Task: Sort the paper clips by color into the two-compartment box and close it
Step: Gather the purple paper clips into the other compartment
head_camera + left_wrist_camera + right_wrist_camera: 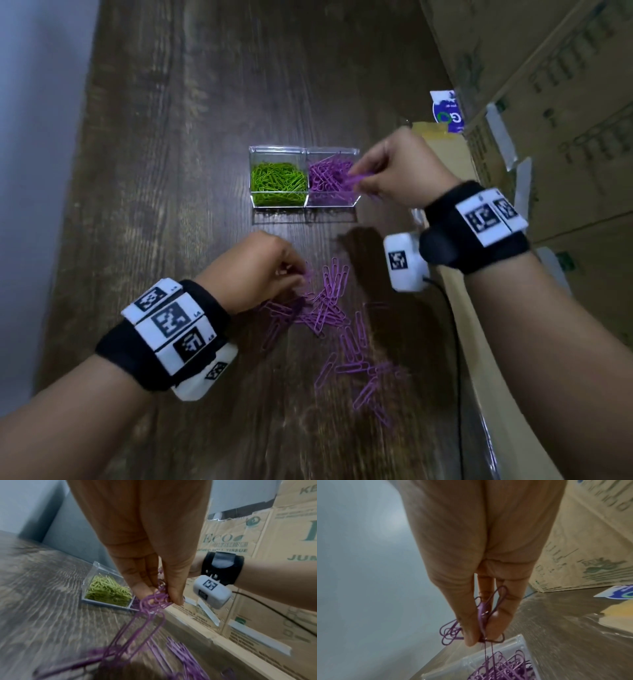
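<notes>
Fingers of your right hand (394, 171) pinch a small bunch of purple clips (485, 616) just over the right compartment of the clear box (305, 204), with one or two clips dangling into the purple heap (330, 178) already there. Your left hand (263, 270) is down at the loose pile (329, 305) on the table (188, 137), thumb and fingertips (142, 592) pressed together on a tangle of purple clips, some trailing to the wood. The left compartment holds the green clips (278, 181); only purple ones show outside the box, strewn from the pile toward you.

You are, by the look of it, late in the sorting, feeding purple in by turns. Next, part your right fingers over that compartment so the bunch drops cleanly, and mind that linked clips do not drag across the divider. Then bring the left bunch over. Many clips remain, and the lid is not clearly visible.
</notes>
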A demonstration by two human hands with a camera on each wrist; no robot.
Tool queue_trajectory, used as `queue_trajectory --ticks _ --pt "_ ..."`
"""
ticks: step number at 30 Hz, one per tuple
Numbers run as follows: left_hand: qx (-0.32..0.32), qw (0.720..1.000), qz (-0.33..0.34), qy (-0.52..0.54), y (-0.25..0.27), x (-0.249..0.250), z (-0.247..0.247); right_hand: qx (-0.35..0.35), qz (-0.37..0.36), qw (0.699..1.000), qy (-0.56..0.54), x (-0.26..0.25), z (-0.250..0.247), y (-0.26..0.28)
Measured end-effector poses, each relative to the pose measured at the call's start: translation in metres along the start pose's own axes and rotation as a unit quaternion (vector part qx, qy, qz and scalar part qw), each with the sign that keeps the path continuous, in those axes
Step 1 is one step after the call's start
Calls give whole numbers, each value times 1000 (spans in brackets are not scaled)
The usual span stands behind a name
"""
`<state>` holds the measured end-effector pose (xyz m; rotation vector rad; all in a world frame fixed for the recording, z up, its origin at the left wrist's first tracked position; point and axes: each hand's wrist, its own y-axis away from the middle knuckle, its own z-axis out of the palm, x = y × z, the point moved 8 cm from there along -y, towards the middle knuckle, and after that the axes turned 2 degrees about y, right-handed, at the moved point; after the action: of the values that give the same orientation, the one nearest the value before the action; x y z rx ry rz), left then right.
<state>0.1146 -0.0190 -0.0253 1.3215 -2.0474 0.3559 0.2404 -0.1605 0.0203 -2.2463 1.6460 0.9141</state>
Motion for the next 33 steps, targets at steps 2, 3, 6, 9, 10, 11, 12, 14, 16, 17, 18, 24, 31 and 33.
queue_trajectory --ticks 2,3,6,9,10,11,12,14,16,17,18,24,31,33 --pt "18 1000 -2 20 -5 2 -11 11 -9 999 32 -7 -3 -20" --pt "27 999 -7 28 -6 2 -16 14 -18 999 46 -10 0 -27" --pt "59 996 -26 55 -11 -2 -27 -3 -48 995 87 -15 20 -40" --pt "81 994 -29 61 -17 -1 -34 -7 -62 993 105 -7 32 -37" --pt "87 994 -31 62 -20 1 -36 15 -70 993 97 -5 29 -33" --pt "93 993 -35 64 -25 3 -38 47 -80 992 86 -3 25 -29" --pt "101 992 -39 70 -30 5 -40 77 -91 990 76 -2 21 -24" --pt "121 987 -49 88 -42 10 -47 82 -94 989 81 3 25 -17" --pt "154 980 -63 108 -57 14 -57 45 -102 988 110 9 36 -8" --pt "172 976 -68 113 -66 16 -63 49 -116 986 106 10 35 -2" --pt "189 973 -73 111 -75 17 -68 75 -131 984 89 11 29 5" --pt "185 979 -66 -55 -136 32 -67 237 -119 964 -22 47 -7 61" --pt "59 975 -98 -190 -153 18 -30 75 -38 996 -30 72 50 104" --pt "52 974 -95 -200 -151 18 -29 54 -32 998 -16 74 63 116"
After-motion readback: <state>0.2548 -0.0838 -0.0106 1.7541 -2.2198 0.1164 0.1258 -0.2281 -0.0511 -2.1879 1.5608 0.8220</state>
